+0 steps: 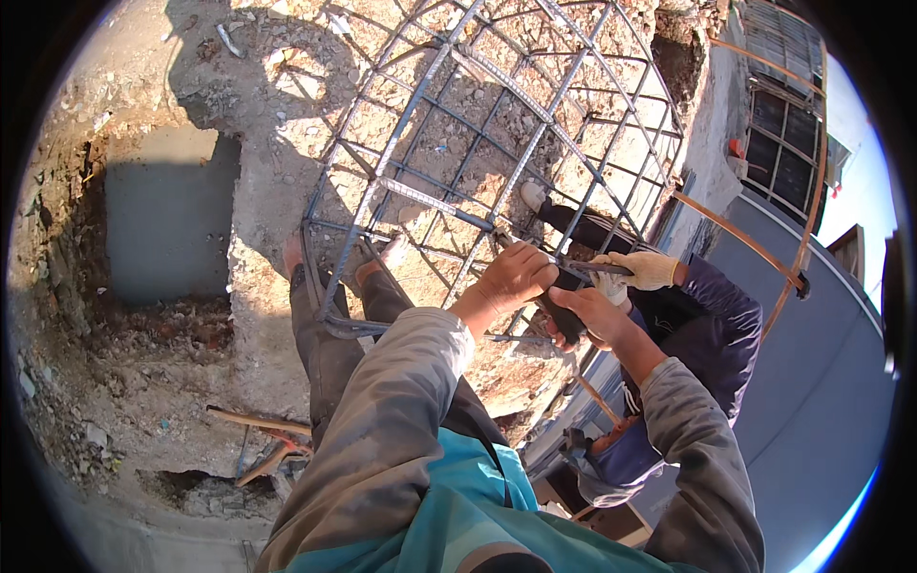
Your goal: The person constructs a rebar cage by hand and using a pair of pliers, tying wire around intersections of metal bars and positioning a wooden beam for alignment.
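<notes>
The dark-handled tool (pixel 571 327) lies between your two hands, its long axis slanting from the steel cage (pixel 430 199) at upper left down toward lower right. Your left grip (pixel 516 275) is the nearer one to the cage: it is clenched round what looks like the tool's upper part, just beside a ribbed bar, though your fingers hide most of what they clasp. Your right grip (pixel 596 313) wraps the lower handle, thumb on top, farther from the cage. Whether the tool's tip touches the bar, you cannot tell here. So any pull or turn seems to hinge on that slanting line, with your left as the near point. Just to the right, a co-worker's gloved hand (pixel 651 270) is on a dark rod (pixel 611 268) that reaches toward your left fingers, crossing close above your right.
</notes>
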